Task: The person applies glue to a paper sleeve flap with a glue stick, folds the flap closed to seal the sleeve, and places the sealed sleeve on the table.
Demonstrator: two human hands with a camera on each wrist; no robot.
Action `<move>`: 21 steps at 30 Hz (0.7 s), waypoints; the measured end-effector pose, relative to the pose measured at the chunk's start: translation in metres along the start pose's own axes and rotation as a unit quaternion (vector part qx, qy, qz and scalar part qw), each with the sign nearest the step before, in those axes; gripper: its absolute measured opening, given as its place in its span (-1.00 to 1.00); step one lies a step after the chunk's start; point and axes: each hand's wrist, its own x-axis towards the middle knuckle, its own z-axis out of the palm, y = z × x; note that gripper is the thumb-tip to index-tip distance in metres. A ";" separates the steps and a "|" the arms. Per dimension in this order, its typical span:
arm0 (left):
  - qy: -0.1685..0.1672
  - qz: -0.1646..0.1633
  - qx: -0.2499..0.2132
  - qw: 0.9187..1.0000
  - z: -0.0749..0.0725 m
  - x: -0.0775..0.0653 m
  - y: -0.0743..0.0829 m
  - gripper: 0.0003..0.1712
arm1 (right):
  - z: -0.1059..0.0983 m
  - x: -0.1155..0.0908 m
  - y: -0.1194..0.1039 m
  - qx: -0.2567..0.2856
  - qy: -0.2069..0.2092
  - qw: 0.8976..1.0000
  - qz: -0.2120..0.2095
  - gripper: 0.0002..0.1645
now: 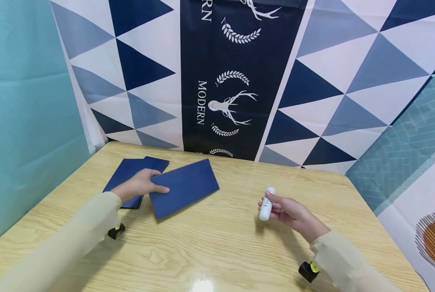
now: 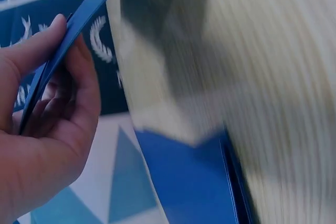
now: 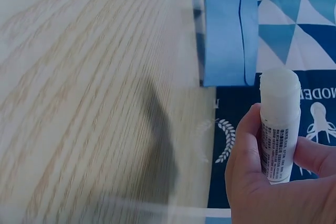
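My left hand (image 1: 143,183) pinches a dark blue envelope (image 1: 186,187) by its left end, thumb on the near face and fingers behind. Held at a slant over the table, the envelope shows a long flap seam in the right wrist view. More blue envelopes (image 1: 127,167) lie overlapping on the table, behind and below my left hand. On the right, my right hand (image 1: 292,213) grips a white glue stick (image 3: 280,129) with small printed text, above the table. Thumb and fingers wrap its lower part in the right wrist view, leaving the upper end exposed.
The light wooden table (image 1: 210,247) runs back to a patterned wall covering (image 1: 148,73) with triangles and a deer motif. A plain teal sheet (image 1: 24,113) hangs along the left side. Black wrist cameras (image 1: 308,271) hang below both sleeves.
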 end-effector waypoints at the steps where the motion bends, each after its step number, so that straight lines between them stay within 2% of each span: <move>1: 0.010 -0.006 0.001 1.000 -0.005 0.001 -0.004 0.01 | 0.001 0.000 0.000 0.003 -0.001 1.000 0.000 -0.50; 4: 0.040 -0.010 0.015 0.999 -0.019 0.006 -0.017 -0.01 | 0.004 0.002 0.001 0.011 -0.002 1.000 0.002 -0.49; 7: 0.078 0.002 0.045 0.996 -0.027 0.012 -0.028 -0.12 | 0.007 0.004 0.003 0.006 0.001 1.000 0.005 -0.50; 12: 0.143 0.014 0.093 0.985 -0.027 0.025 -0.039 -0.34 | 0.013 0.008 0.005 -0.008 -0.013 1.000 0.004 -0.44; 16: 0.159 0.006 0.100 0.982 -0.023 0.033 -0.043 -0.36 | 0.018 0.009 0.005 -0.011 -0.019 1.000 0.001 -0.38; 21: 0.154 0.002 0.104 0.983 -0.018 0.036 -0.046 -0.32 | 0.023 0.008 0.006 -0.015 -0.009 1.000 0.000 -0.34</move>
